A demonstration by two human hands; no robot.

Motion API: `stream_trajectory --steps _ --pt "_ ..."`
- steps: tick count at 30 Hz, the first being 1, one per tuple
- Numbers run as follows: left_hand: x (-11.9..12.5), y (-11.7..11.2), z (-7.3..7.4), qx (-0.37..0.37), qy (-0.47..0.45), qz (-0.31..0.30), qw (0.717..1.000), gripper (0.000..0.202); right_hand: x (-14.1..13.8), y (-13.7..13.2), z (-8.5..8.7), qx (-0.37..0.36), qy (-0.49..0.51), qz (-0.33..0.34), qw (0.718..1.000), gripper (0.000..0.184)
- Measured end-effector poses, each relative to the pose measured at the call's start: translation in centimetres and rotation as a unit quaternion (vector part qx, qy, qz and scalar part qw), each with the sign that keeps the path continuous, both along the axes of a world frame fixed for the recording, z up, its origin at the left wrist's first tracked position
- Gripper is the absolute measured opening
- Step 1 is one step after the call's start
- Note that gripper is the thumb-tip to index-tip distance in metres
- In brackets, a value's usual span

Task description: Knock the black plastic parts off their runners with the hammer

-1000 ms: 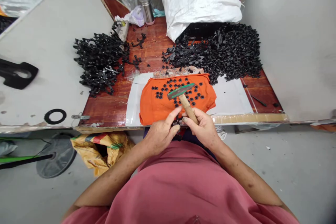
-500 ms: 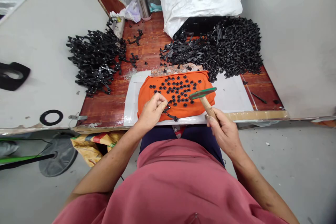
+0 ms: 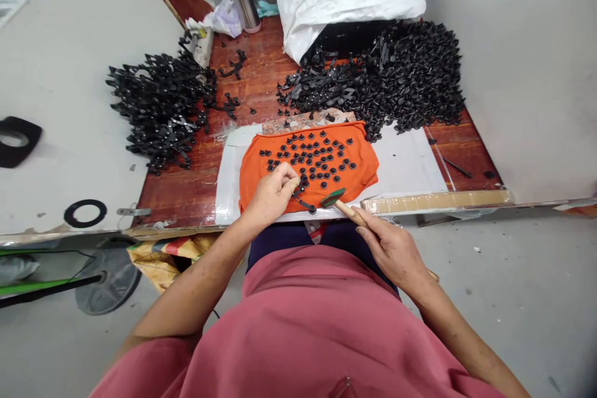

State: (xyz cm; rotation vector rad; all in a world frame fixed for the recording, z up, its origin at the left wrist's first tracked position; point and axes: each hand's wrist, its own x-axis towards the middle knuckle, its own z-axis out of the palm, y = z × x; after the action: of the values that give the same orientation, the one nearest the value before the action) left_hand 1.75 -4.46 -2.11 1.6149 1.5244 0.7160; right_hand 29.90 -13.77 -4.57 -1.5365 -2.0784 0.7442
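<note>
**Hammer down on the strip**

Head view: my left hand point(image 3: 272, 194) pinches a thin black strip point(image 3: 304, 203) at the near edge of the orange cloth point(image 3: 359, 171). My right hand point(image 3: 392, 253) grips the wooden-handled hammer point(image 3: 342, 205), green head touching it. I judge a square tap comes next, onto hard metal over soft cloth

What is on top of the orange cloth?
Many small black round pieces lie on the orange cloth. The left hand rests on its near edge, holding a black strip. A white sheet shows underneath; the rest beneath is covered.
</note>
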Motion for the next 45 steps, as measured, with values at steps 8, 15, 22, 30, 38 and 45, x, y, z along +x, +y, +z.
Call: stream_trajectory --steps 8,15,22,30,38,45 --pt "0.1 -0.3 -0.3 0.001 -0.031 0.000 1.000 0.013 0.2 0.3 0.4 0.004 -0.008 0.004 1.000 0.042" --pt "-0.1 -0.3 -0.7 -0.012 -0.081 0.016 0.997 0.015 0.3 0.4 0.3 -0.006 0.003 0.008 1.000 0.043" --pt "0.0 -0.2 -0.8 0.001 -0.079 0.007 0.997 0.013 0.3 0.4 0.2 -0.008 0.005 0.004 1.000 0.044" --pt "0.0 -0.2 -0.8 0.003 -0.025 0.016 1.000 0.013 0.3 0.4 0.3 -0.007 0.000 0.007 1.000 0.043" --pt "0.3 -0.3 -0.8 -0.002 -0.017 0.017 1.000 0.013 -0.8 2.5 3.1 0.068 -0.005 0.014 0.998 0.049" --pt "0.2 -0.3 -0.3 0.027 0.034 -0.003 0.999 0.012 -3.8 4.1 3.6 0.098 -0.119 0.019 0.988 0.049"
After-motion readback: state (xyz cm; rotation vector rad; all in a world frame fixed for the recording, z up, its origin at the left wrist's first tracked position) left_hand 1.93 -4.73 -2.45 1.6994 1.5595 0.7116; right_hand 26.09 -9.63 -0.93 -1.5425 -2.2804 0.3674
